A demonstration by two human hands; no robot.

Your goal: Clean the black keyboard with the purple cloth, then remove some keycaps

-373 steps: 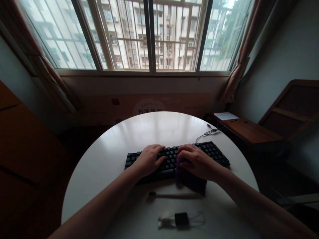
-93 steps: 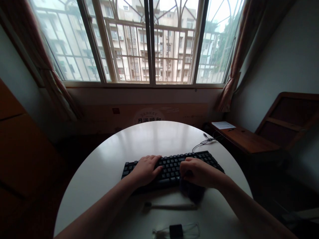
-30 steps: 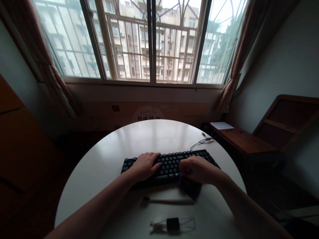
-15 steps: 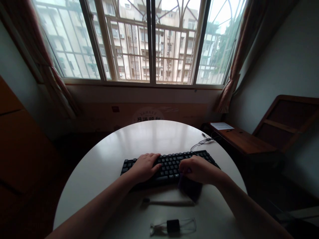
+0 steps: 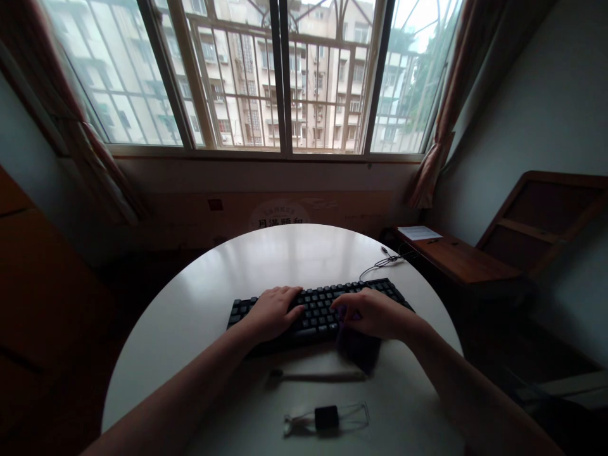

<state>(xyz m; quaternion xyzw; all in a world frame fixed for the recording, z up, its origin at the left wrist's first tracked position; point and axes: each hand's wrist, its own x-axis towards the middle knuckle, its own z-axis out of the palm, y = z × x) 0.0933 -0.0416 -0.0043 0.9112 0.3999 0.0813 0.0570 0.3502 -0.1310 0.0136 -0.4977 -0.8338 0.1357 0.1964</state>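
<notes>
A black keyboard (image 5: 313, 323) lies across the white round table. My left hand (image 5: 274, 311) rests over its left part, fingers stretched out and palm down. On the right part, my right hand (image 5: 368, 312) pinches a dark purple cloth (image 5: 361, 351), which hangs over the keyboard's front edge onto the table. The right fingertips are down at the keys. In front of the keyboard lies a slim brush (image 5: 316, 376) with a dark head on its left end. Nearer to me is a small tool with a black block and wire loops (image 5: 326, 417), perhaps a keycap puller.
The keyboard's cable (image 5: 380, 263) lies loosely looped at the table's right edge. A brown wooden bench (image 5: 463, 259) with a paper sheet (image 5: 419, 233) stands beyond on the right. A barred window (image 5: 285, 95) with curtains is ahead. The table (image 5: 161, 329) has a curved edge.
My right hand has shifted slightly on the keys with the cloth, its index finger now reaching further out. My left hand stays on the keyboard. The whole view has tilted a little.
</notes>
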